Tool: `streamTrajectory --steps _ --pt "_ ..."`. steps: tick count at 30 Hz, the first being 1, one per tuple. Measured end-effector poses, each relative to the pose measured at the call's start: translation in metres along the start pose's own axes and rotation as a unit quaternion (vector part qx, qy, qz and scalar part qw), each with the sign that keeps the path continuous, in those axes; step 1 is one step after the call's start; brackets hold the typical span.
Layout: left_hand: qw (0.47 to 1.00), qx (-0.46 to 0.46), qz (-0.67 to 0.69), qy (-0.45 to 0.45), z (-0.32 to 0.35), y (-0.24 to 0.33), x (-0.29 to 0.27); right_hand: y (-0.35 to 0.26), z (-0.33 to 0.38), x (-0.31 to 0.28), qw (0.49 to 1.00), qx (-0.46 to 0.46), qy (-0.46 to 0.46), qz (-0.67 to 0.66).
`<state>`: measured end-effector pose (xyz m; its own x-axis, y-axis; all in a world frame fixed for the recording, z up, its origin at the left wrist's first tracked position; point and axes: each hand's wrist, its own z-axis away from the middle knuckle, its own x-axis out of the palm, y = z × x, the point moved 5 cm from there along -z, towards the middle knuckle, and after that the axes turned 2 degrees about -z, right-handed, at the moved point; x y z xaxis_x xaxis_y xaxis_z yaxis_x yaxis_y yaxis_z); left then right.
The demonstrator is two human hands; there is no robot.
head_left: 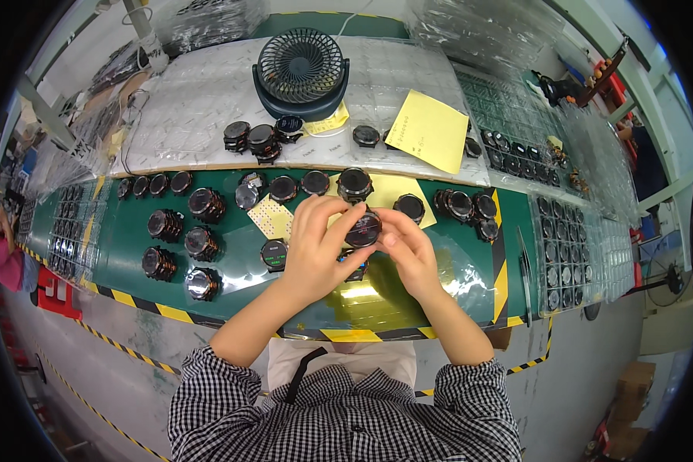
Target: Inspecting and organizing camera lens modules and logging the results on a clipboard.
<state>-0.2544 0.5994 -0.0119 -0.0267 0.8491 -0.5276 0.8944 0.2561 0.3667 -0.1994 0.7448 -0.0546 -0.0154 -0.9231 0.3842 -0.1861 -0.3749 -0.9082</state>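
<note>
A round black watch head [363, 229], without a strap, is held between my two hands above the green bench mat. My left hand [316, 246] grips it from the left with bent fingers, and my right hand [410, 258] holds its right side. Under my hands lies another watch head [354, 266] with a lit blue display, partly hidden. A watch head with a lit screen [273, 255] rests just left of my left hand. Beyond my fingers stands a dark watch head [355, 185], and another watch head [409, 207] sits on yellow paper to the right.
Stacks of watch heads [203, 243] stand at left, with a grouped cluster [460, 205] at right. A dotted sticker sheet [272, 219] lies near my left hand. Farther back are a fan [300, 69] and a yellow note [430, 131]. Tweezers [525, 269] lie beside a clear tray [566, 258].
</note>
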Motion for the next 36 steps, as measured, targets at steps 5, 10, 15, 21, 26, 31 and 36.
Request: streamTrajectory --steps 5,10,15,21,26,31,36 --pt "0.999 -0.002 0.002 -0.036 0.004 -0.001 0.007 0.004 -0.002 0.005 1.0 -0.005 0.007 0.024" --pt "0.998 0.024 -0.012 -0.051 0.006 0.001 0.011 0.007 -0.001 0.005 0.997 -0.011 0.011 0.072" --pt "0.998 0.034 -0.028 -0.051 0.005 0.003 0.009 0.008 -0.001 0.006 0.995 -0.024 0.013 0.098" --pt "0.998 0.026 -0.047 -0.043 0.002 0.003 0.007 0.005 0.0 0.006 0.992 -0.051 0.016 0.112" --pt "0.994 0.028 -0.098 -0.051 -0.002 0.004 0.004 0.004 0.0 0.003 0.984 -0.068 0.013 0.165" --pt "0.996 -0.037 -0.04 -0.077 -0.005 -0.003 0.002 -0.008 0.004 0.005 0.961 -0.128 0.011 0.245" --pt "0.765 -0.311 0.556 -0.093 0.012 -0.032 0.014 -0.02 0.006 0.006 0.95 -0.191 0.013 0.246"
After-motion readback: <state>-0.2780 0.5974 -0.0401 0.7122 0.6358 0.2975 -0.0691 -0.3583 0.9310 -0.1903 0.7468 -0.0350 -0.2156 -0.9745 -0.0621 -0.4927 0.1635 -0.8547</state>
